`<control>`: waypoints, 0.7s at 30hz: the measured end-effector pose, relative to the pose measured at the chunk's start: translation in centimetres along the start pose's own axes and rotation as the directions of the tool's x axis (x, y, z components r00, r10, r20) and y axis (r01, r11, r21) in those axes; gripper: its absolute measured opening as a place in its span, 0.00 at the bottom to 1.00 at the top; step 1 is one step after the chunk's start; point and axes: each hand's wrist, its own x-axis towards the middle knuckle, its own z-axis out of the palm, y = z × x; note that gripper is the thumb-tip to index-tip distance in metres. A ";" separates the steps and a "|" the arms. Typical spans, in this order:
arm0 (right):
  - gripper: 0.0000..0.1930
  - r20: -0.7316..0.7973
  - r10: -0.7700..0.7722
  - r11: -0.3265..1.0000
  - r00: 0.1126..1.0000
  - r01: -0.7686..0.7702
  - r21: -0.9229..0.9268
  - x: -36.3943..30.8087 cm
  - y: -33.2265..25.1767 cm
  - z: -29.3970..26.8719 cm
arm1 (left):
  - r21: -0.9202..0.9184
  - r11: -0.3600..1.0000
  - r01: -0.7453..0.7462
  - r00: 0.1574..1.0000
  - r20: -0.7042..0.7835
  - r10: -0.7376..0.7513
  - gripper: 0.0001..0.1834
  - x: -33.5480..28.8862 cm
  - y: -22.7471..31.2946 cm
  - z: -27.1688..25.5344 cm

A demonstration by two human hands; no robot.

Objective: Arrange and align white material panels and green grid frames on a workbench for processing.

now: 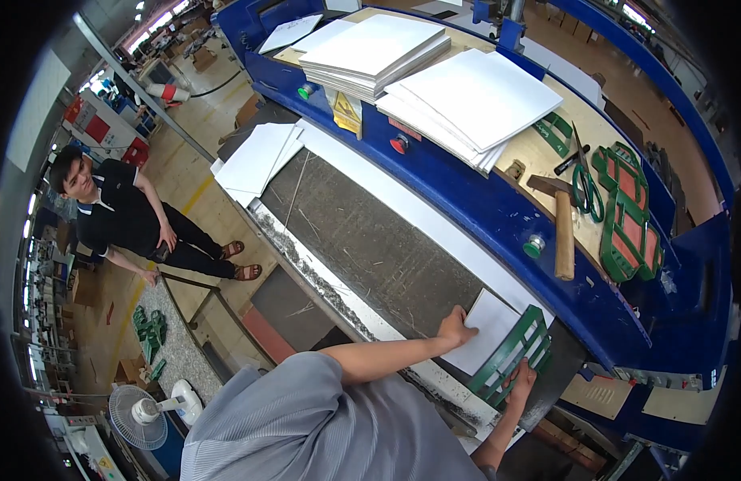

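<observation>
On the worn dark cutting board (pixel 370 240), a small white sheet (pixel 487 325) lies near the right end. My left hand (pixel 455 329) is closed at the sheet's left edge, thumb over its top. Over the sheet's right part stands a green cutting die (pixel 511 357), a metal frame with crossbars, tilted. My right hand (pixel 520 382) grips its near side with curled fingers. Whether the die's lower edge touches the sheet, I cannot tell.
Beyond the blue machine beam (pixel 459 180) sit stacks of white sheets (pixel 475 96), a hammer (pixel 563 228), green-handled scissors (pixel 585 192) and more green dies (pixel 627 212). Loose sheets (pixel 258 160) lie at the board's far left. A person (pixel 122 204) stands left, beside a table; a fan (pixel 142 413) is nearer.
</observation>
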 end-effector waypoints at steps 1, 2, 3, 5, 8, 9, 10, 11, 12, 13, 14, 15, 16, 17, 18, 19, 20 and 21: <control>0.26 -0.045 0.028 1.000 0.999 -0.028 0.005 0.0 -0.1 0.0 | 0.016 1.000 0.026 0.999 0.036 -0.027 0.25 -0.2 0.1 0.0; 0.26 -0.039 0.027 1.000 0.999 -0.027 -0.001 0.0 -0.3 0.2 | 0.028 0.998 0.054 0.996 0.065 -0.056 0.27 -0.1 -0.2 0.1; 0.25 -0.066 0.020 0.999 0.998 -0.022 -0.025 0.1 -0.5 0.4 | 0.005 1.000 -0.006 0.998 0.059 0.006 0.29 0.8 -1.7 0.3; 0.23 -0.136 -0.048 0.998 0.990 0.041 -0.055 0.1 0.1 0.3 | -0.012 0.999 -0.043 0.987 0.154 0.045 0.29 1.7 -1.7 -1.9; 0.22 -0.148 -0.068 0.997 0.987 0.062 -0.045 0.0 1.2 0.9 | -0.085 0.981 -0.174 0.964 0.188 0.187 0.29 3.1 -2.6 -8.7; 0.21 -0.135 -0.063 0.998 0.989 0.061 -0.020 -0.4 0.8 2.4 | -0.120 0.964 -0.236 0.952 0.173 0.255 0.29 4.0 -3.6 -12.4; 0.21 -0.147 -0.065 0.998 0.987 0.062 -0.026 -0.7 0.7 3.8 | -0.230 0.957 -0.180 0.950 0.212 0.229 0.28 5.0 -5.1 -16.4; 0.21 -0.213 -0.014 0.999 0.977 0.007 -0.032 -1.0 0.9 5.2 | -0.175 0.963 -0.203 0.946 0.218 0.239 0.28 5.6 -5.5 -21.4; 0.20 -0.278 0.039 0.998 0.960 -0.049 -0.032 -1.4 1.1 6.9 | -0.249 0.951 -0.186 0.940 0.236 0.246 0.27 5.7 -6.4 -26.6; 0.23 -0.182 0.005 0.994 0.983 -0.025 -0.108 -1.5 0.6 9.3 | -0.299 0.945 -0.131 0.954 0.222 0.202 0.27 5.8 -7.4 -31.7; 0.23 -0.209 0.003 0.994 0.978 -0.026 -0.109 -0.9 1.2 10.7 | -0.384 0.915 -0.120 0.958 0.195 0.208 0.27 5.9 -8.4 -36.3; 0.25 -0.160 -0.050 0.964 0.986 0.005 -0.266 -0.1 2.5 11.7 | -0.369 0.923 -0.114 0.970 0.159 0.183 0.27 5.1 -7.7 -40.9; 0.27 -0.085 -0.083 0.907 0.993 0.040 -0.420 0.4 3.7 13.1 | -0.397 0.912 -0.102 0.972 0.155 0.177 0.26 5.1 -8.9 -45.2; 0.27 -0.112 -0.077 0.903 0.991 0.022 -0.430 0.3 5.0 15.1 | -0.467 0.874 -0.136 0.960 0.156 0.233 0.25 5.4 -10.3 -48.8; 0.29 -0.155 -0.041 0.771 0.987 -0.067 -0.634 0.8 5.8 17.1 | -0.506 0.848 -0.159 0.960 0.119 0.251 0.26 5.0 -10.4 -51.8; 0.31 -0.179 -0.017 0.582 0.984 -0.136 -0.801 1.8 4.5 20.1 | -0.527 0.835 -0.161 0.957 0.124 0.263 0.26 5.0 -10.5 -54.4; 0.32 -0.218 0.082 0.447 0.972 -0.231 -0.864 1.2 3.5 22.8 | -0.548 0.821 -0.164 0.952 0.130 0.276 0.27 5.3 -10.7 -56.4; 0.33 -0.190 0.010 0.325 0.982 -0.183 -0.928 1.1 3.4 23.5 | -0.562 0.810 -0.167 0.952 0.120 0.280 0.27 5.9 -10.7 -57.9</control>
